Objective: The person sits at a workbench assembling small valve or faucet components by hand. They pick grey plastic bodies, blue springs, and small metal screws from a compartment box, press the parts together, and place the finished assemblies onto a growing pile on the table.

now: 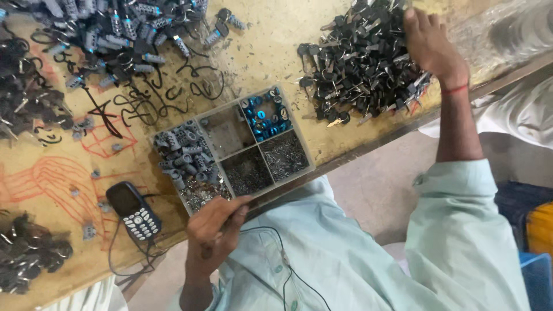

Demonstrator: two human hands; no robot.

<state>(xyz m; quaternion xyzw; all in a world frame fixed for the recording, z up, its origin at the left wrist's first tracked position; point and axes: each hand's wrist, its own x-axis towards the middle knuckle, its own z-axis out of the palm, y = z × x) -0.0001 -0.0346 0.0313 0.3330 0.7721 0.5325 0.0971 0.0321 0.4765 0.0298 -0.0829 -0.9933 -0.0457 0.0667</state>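
Keys (363, 63): a loose heap of small metal keys with black plastic heads, on the far right of the tabletop (276, 34), just beyond the tray (310, 156). Each one is prob. light, stiff and a bit slick on the blade. The heap looks tangled, so pulling one will likely drag its neighbours. Best hold is the flat black head, thumb & forefinger, w/ the blade pointing away. Not fragile, but they slide and scatter easily near the tabletop's edge.

Right hand (432, 46): arm stretched out long from the pale green sleeve, wrist about straight, red thread round it. The hand lies palm down on the far right side of the heap, fingers close together and reaching forward. The grip isn't closed on anything I can see (fingertips run to the frame's top edge, so can't be fully sure).

Left hand (213, 230): elbow tucked in by the body, wrist bent, hand at the near rim of the tray. Fingers are curled w/ thumb and forefinger drawn in against the rim. Can't tell if that grip pinches a small part or only rests there.

The tray is a clear, divided box:
- grey ribbed barrels (181, 152) in the left compartment
- blue caps (266, 115) at the far right
- fine metal pins (285, 154) at the near right

All tiny, light, easy to spill. A dark keypad phone (135, 213) lies just left of the left hand, cord trailing off the edge.
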